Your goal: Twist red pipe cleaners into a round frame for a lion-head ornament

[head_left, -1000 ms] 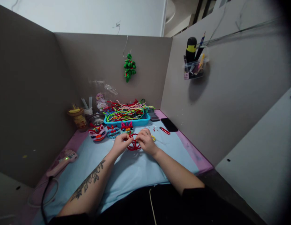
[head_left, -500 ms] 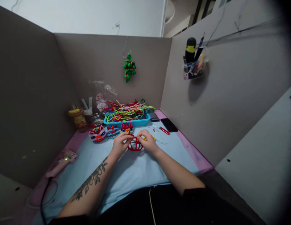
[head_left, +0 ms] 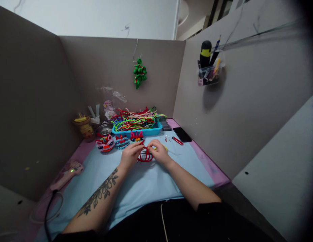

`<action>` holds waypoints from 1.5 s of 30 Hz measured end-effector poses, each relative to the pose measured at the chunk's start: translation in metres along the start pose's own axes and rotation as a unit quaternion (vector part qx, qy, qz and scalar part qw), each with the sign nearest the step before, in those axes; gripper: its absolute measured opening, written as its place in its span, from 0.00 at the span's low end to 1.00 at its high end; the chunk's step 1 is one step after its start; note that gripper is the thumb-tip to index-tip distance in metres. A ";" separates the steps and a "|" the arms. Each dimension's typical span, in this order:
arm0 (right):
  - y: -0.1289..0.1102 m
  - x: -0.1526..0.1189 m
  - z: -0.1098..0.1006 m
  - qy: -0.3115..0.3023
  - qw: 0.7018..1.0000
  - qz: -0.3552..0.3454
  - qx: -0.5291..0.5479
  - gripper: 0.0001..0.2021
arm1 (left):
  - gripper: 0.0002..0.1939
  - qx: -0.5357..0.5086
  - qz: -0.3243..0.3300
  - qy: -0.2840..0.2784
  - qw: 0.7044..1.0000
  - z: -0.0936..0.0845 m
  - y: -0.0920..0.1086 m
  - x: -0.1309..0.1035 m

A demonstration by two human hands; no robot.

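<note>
The red frame looks fuzzy and matt, like the soft, fluffy pipe cleaners above the smooth blue plastic tray. The small masks share that plush, knobbly surface. Under them the pale blue sheet looks smooth and creased. The bowl is shiny metal, the phone smooth and black, the glue gun pink plastic. The wall box is clear plastic, the grey panel flat and matt, the shirt dull black cloth.

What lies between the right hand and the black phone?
In the head view: red scraps, a red cutter near the phone, and a partly hidden yellow piece by the right hand.
</note>
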State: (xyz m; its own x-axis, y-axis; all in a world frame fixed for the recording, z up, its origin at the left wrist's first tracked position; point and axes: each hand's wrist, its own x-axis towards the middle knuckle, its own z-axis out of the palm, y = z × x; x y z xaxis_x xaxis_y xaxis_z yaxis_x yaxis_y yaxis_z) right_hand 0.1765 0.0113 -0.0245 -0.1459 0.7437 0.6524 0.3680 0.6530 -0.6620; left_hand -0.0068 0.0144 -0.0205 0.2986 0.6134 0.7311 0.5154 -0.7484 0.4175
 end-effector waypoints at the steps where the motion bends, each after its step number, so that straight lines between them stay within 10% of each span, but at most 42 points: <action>1: 0.000 0.000 0.000 -0.001 1.000 -0.001 0.000 0.05 | 0.09 -0.007 -0.005 0.000 1.000 0.000 0.000 0.000; 37: -0.002 0.000 -0.006 -0.009 0.998 -0.024 -0.049 0.07 | 0.05 -0.148 -0.117 -0.190 0.963 -0.009 0.008 0.013; 45: 0.000 0.000 -0.006 -0.008 0.999 -0.021 -0.036 0.07 | 0.04 -0.113 -0.086 -0.136 0.980 -0.007 0.010 0.011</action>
State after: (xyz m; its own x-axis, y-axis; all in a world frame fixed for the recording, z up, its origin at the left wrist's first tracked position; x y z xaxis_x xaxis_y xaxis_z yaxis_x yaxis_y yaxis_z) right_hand 0.1823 0.0099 -0.0222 -0.1769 0.7181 0.6731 0.4270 0.6722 -0.6048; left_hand -0.0039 0.0121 -0.0047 0.4412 0.7576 0.4810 0.3952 -0.6452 0.6538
